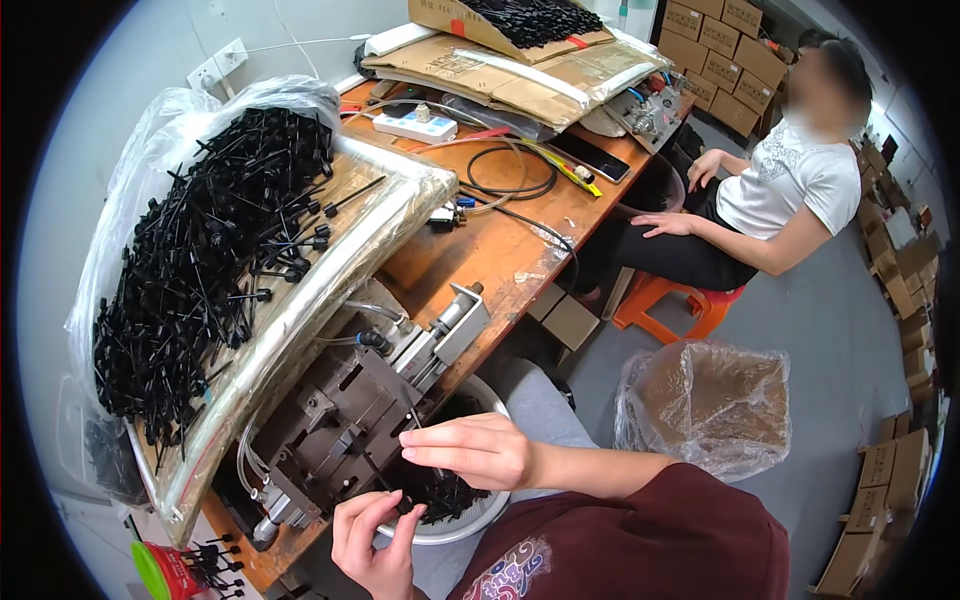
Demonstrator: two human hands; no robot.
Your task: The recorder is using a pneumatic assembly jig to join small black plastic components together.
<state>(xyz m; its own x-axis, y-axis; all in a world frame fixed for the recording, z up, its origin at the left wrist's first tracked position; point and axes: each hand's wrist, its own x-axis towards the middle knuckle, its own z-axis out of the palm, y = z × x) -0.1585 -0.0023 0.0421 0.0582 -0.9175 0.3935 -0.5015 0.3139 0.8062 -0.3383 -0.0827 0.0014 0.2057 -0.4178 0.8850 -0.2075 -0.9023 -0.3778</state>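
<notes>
On the metal fixture (330,410) at the bench's front edge lies a black plastic part with a thin stem (368,465). My left hand (375,545), at the near side of the fixture, has curled fingers, with thumb and index finger at the stem's near end. My right hand (475,450) reaches in over the fixture's right side, its fingers pressed together and pointing left. A thin dark rod shows just above its fingertips; whether they grip it is hidden. Under both hands stands a white basket (500,510) holding black parts.
A heap of black stemmed parts (210,270) lies on a plastic-wrapped board at left. Cables, a power strip (415,125) and a phone (590,157) lie farther back on the bench (510,270). A co-worker sits on an orange stool (680,305) at right, near a plastic-lined box (710,410).
</notes>
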